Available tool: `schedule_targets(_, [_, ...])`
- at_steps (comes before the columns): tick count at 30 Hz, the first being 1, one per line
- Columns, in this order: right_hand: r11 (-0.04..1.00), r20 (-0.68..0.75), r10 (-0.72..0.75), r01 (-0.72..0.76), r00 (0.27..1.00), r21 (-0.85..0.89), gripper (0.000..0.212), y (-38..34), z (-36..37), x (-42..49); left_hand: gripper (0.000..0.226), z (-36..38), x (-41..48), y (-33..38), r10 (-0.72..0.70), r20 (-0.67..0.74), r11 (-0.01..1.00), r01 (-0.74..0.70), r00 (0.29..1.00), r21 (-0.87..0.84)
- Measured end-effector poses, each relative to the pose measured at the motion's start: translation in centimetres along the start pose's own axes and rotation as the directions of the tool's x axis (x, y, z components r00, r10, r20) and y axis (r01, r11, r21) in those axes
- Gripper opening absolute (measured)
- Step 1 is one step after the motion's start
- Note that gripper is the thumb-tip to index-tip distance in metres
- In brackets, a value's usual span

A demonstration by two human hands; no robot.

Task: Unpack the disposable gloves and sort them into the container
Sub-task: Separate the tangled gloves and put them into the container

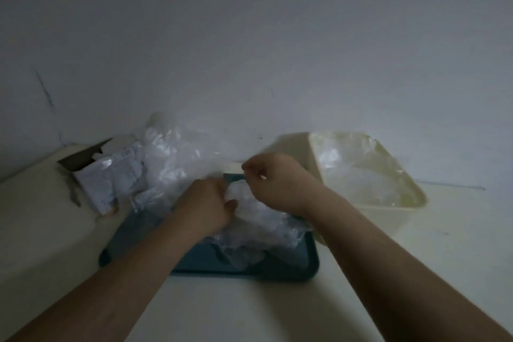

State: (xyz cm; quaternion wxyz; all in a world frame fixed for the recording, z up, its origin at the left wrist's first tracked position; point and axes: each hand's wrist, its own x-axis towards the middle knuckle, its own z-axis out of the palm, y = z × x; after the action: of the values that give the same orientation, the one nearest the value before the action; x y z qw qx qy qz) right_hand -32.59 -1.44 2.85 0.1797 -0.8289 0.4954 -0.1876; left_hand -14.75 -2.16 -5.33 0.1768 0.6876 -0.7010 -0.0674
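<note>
A heap of clear disposable gloves (258, 228) lies on a dark teal tray (280, 272) in front of me. My left hand (205, 205) grips the crumpled plastic at the heap's left side. My right hand (274, 180) is curled just above the heap and pinches a thin piece of clear glove. More clear plastic (172, 153) rises behind the tray against the wall. The cream container (388, 211) stands to the right, tilted toward me, with clear gloves (358, 175) inside it.
An opened white cardboard box (108, 175) with printed packets sits at the left on the pale tabletop (249, 311). A grey wall (249, 36) closes off the back. The scene is dim and a little blurred.
</note>
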Motion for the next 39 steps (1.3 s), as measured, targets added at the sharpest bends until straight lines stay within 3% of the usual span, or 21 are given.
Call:
schedule_targets(2, [0.997, 0.063, 0.067, -0.070, 0.996, 0.036, 0.039, 1.0, 2.8, 0.9, 0.015, 0.2, -0.3, -1.0, -0.031, 0.024, 0.995, 0.034, 0.999, -0.098])
schedule_targets(6, [0.974, -0.013, 0.158, -0.154, 0.987, 0.166, 0.046, 2.9, 5.2, 1.7, 0.014, -0.1, -0.1, -2.2, -0.045, -0.092, 0.958, 0.017, 0.995, -0.288])
schedule_targets(9, [0.951, -0.153, 0.158, -0.109, 0.976, 0.288, 0.056, 3.5, 5.2, 2.1, 0.013, -1.4, 0.8, -1.8, 0.085, -0.246, 0.938, -0.161, 0.965, -0.307])
schedule_targets(12, [0.873, -0.186, 0.144, -0.037, 0.972, 0.486, 0.068, 3.6, 4.0, 2.4, 0.014, -2.7, 1.2, -0.9, 0.284, -0.388, 0.898, -0.385, 0.877, -0.213])
schedule_targets(16, [0.831, -0.218, 0.089, 0.049, 0.972, 0.554, 0.039, 3.7, 2.7, 2.6, 0.014, -3.3, 1.5, -0.3, 0.346, -0.438, 0.814, -0.498, 0.830, -0.300])
schedule_targets(19, [0.779, -0.265, 0.083, 0.103, 0.961, 0.618, 0.040, 3.7, 2.5, 2.5, 0.025, -4.1, 1.7, -0.6, 0.254, -0.411, 0.797, -0.430, 0.876, -0.424])
schedule_targets(22, [0.704, -0.321, 0.125, 0.144, 0.939, 0.695, 0.019, 3.4, 2.8, 2.6, 0.065, -4.8, 1.8, -1.7, 0.022, -0.258, 0.828, -0.162, 0.966, -0.536])
schedule_targets(24, [0.614, -0.305, 0.176, 0.138, 0.936, 0.778, 0.014, 3.2, 3.4, 2.8, 0.079, -5.1, 1.6, -2.3, -0.122, -0.083, 0.707, 0.028, 0.989, -0.707])
schedule_targets(26, [0.535, -0.282, 0.208, 0.132, 0.937, 0.834, 0.012, 3.2, 3.9, 3.0, 0.079, -5.0, 1.5, -2.3, -0.160, 0.077, 0.454, 0.143, 0.984, -0.880])
schedule_targets(28, [0.503, -0.258, 0.244, 0.105, 0.935, 0.858, 0.011, 3.3, 4.1, 3.0, 0.054, -4.9, 1.5, -2.0, -0.137, 0.181, 0.197, 0.206, 0.974, -0.959])
schedule_targets(30, [0.475, -0.214, 0.270, 0.063, 0.939, 0.878, 0.013, 3.3, 3.8, 2.9, 0.023, -4.8, 1.4, -1.6, -0.102, 0.221, 0.079, 0.230, 0.970, -0.970])
schedule_targets(33, [0.413, -0.100, 0.242, -0.009, 0.965, 0.911, 0.005, 3.5, 3.4, 2.7, 0.006, -4.4, 1.3, -1.5, -0.057, 0.196, 0.190, 0.203, 0.979, -0.960])
schedule_targets(36, [0.402, -0.115, 0.184, 0.032, 0.976, 0.915, 0.035, 3.5, 2.8, 2.3, 0.011, -4.3, 1.2, -1.6, -0.086, 0.125, 0.296, 0.145, 0.988, -0.944])
schedule_targets(37, [0.438, -0.160, 0.175, 0.069, 0.971, 0.896, 0.044, 3.3, 2.7, 2.2, 0.012, -4.3, 1.3, -1.6, -0.092, 0.110, 0.307, 0.133, 0.990, -0.942])
schedule_targets(39, [0.616, -0.289, 0.148, 0.140, 0.946, 0.775, 0.063, 3.2, 2.6, 1.9, 0.014, -4.4, 1.2, -1.7, -0.101, 0.097, 0.321, 0.125, 0.990, -0.939])
